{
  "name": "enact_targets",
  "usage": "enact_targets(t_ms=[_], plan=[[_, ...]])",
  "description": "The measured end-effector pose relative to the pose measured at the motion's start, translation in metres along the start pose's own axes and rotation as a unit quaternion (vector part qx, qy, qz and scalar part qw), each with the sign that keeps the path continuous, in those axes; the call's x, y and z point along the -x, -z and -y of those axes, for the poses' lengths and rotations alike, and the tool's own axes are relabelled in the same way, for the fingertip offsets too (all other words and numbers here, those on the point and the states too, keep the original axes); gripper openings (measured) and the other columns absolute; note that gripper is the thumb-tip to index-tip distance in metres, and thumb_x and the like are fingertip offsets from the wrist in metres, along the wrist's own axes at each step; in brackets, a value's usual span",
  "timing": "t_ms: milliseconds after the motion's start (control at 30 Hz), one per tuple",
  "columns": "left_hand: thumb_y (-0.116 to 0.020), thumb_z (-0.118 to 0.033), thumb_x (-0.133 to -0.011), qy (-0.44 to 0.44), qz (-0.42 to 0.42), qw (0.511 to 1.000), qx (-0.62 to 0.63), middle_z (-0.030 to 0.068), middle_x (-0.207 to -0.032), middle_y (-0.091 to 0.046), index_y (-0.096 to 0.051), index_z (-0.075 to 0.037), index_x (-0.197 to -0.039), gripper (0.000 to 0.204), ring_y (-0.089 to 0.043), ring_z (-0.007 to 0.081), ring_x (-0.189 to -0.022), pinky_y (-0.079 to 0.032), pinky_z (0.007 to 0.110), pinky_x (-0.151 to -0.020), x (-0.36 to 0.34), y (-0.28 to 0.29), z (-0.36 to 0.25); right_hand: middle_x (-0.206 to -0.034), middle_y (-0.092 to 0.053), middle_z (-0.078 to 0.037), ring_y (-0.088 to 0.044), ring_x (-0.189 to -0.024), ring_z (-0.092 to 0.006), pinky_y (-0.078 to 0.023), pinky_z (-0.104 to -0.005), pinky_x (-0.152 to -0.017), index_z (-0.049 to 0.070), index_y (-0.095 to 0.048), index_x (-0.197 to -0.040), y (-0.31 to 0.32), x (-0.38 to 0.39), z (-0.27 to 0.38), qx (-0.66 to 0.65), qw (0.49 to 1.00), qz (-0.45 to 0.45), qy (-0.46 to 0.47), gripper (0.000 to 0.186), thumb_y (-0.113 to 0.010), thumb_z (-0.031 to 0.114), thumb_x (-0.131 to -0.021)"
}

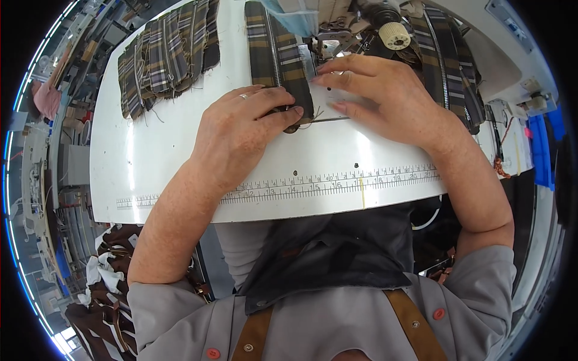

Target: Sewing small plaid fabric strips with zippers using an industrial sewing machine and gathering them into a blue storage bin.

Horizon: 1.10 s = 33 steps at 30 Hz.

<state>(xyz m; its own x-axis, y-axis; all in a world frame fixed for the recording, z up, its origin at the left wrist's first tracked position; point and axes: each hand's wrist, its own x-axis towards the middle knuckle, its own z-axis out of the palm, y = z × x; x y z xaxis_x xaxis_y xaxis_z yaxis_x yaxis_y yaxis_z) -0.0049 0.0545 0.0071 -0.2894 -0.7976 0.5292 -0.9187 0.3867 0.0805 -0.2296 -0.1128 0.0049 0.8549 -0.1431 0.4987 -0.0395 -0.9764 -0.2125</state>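
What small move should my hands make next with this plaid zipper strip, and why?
Perhaps bring the right hand onto the plaid zipper strip to steady it: the left hand holds its near end, while the right looks open and free beside it.

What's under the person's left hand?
The left hand partly covers the near end of a plaid fabric strip with a metal zipper, on the white table. Exactly what lies beneath the palm can't be seen.
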Motion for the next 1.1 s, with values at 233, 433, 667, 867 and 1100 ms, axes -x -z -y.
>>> enact_targets(t_ms=[233,433,667,867,1100], plan=[[-0.075,-0.004,-0.077,-0.046,-0.008,0.999,-0.022,0.0033,-0.109,-0.076,-0.081,-0.011,-0.103,0.028,-0.075,0.0260,-0.104,-0.061,0.044,-0.100,0.001,-0.002,0.004,-0.128,-0.074,-0.007,-0.072,-0.111,-0.0288,-0.060,-0.0420,-0.090,0.013,-0.081,-0.113,0.004,-0.002,0.003,-0.030,0.997,0.042,0.048,0.023,-0.077,0.022,-0.092],[-0.076,-0.006,-0.076,-0.099,-0.015,0.988,-0.117,0.0005,-0.105,-0.075,-0.080,-0.010,-0.097,0.022,-0.074,0.0175,-0.105,-0.053,0.041,-0.106,-0.001,0.002,0.006,-0.127,-0.074,-0.009,-0.072,-0.110,-0.0305,-0.059,-0.0425,-0.090,0.011,-0.080,-0.114,0.003,-0.005,0.000,-0.042,0.997,0.041,0.047,0.026,-0.078,0.021,-0.089],[-0.075,-0.007,-0.084,-0.120,-0.044,0.904,-0.409,-0.0065,-0.104,-0.078,-0.082,-0.014,-0.096,0.016,-0.070,0.0093,-0.110,-0.034,0.035,-0.105,-0.001,0.035,0.070,-0.126,-0.073,-0.010,-0.072,-0.110,-0.0322,-0.059,-0.0432,-0.091,0.009,-0.076,-0.116,0.010,-0.003,0.002,-0.056,0.996,0.051,0.037,0.029,-0.078,0.017,-0.088],[-0.064,-0.007,-0.093,0.127,0.052,0.947,-0.291,-0.0001,-0.149,-0.066,-0.078,-0.023,-0.128,0.041,-0.060,0.0127,-0.134,-0.028,0.046,-0.114,0.039,0.047,0.134,-0.126,-0.072,-0.009,-0.072,-0.111,-0.0327,-0.059,-0.0438,-0.092,0.009,-0.075,-0.116,0.011,-0.006,0.006,-0.079,0.995,0.063,0.024,0.029,-0.078,0.016,-0.088],[-0.066,-0.045,-0.099,0.079,0.060,0.979,-0.175,0.0036,-0.161,-0.055,-0.061,-0.020,-0.151,0.058,-0.045,0.0232,-0.152,-0.023,0.048,-0.126,0.018,0.036,0.085,-0.126,-0.073,-0.009,-0.072,-0.110,-0.0322,-0.059,-0.0439,-0.092,0.008,-0.075,-0.115,0.011,-0.007,0.005,-0.077,0.995,0.068,0.012,0.028,-0.078,0.016,-0.089]])
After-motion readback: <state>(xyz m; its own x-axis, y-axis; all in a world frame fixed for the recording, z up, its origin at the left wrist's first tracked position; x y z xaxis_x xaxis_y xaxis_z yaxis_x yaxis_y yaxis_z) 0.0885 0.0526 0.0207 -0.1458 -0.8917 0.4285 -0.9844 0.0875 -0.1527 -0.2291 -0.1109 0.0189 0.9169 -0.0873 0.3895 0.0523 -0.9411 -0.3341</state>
